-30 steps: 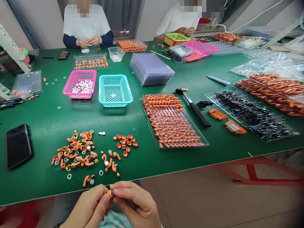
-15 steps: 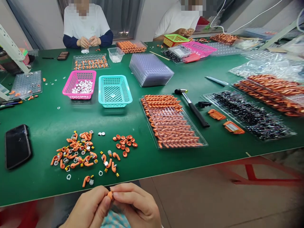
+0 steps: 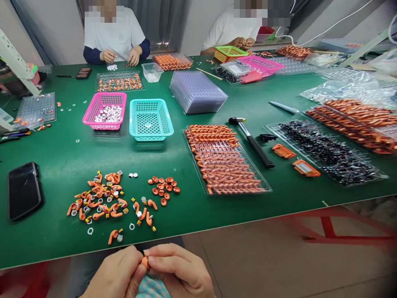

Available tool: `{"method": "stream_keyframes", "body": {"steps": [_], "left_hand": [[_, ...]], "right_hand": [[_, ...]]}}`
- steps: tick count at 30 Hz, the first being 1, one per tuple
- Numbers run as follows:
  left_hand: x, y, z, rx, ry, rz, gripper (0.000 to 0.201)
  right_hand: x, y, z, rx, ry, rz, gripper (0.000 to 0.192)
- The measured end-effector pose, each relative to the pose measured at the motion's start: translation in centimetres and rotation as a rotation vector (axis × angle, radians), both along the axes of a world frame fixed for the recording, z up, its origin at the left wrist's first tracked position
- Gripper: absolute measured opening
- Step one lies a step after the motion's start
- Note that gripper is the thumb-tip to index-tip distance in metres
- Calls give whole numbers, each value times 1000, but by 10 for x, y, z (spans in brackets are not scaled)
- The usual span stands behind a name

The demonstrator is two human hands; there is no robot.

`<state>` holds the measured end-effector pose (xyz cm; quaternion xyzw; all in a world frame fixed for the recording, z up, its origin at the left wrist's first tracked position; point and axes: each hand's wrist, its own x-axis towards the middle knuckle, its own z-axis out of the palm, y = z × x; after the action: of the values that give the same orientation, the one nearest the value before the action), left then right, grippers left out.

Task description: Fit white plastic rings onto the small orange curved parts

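My left hand [image 3: 118, 275] and my right hand [image 3: 180, 271] meet below the table's front edge, fingertips pinching one small orange part [image 3: 144, 261] between them. Just beyond, on the green table [image 3: 62, 157], lies a loose pile of orange curved parts [image 3: 99, 198] mixed with small white rings and yellow bits. A cluster of orange round caps [image 3: 163, 188] lies to the pile's right. Most of the held part is hidden by my fingers.
A black phone [image 3: 24, 194] lies at left. A pink basket [image 3: 105, 111], a teal basket [image 3: 150, 119], a tray of orange parts [image 3: 225, 159], a hammer [image 3: 252, 140] and stacked clear trays [image 3: 197, 89] stand farther out. Two people work at the far edge.
My hands have sunk slightly lower in view, still pinching the orange part. The person at far left has moved a hand out to the table.
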<state>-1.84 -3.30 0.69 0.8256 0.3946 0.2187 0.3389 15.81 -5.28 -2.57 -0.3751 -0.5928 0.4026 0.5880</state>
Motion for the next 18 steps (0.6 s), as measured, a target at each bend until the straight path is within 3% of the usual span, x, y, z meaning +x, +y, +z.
{"method": "stream_keyframes", "body": {"steps": [7,18], "left_hand": [[-5,-6,-8,-92,15,-8,30],[0,-6,-13,144,-70,20,26]], "right_hand": [[2,-7,-8,38,-30,37,53],[3,-2,-1,61,-87,38,35]]}}
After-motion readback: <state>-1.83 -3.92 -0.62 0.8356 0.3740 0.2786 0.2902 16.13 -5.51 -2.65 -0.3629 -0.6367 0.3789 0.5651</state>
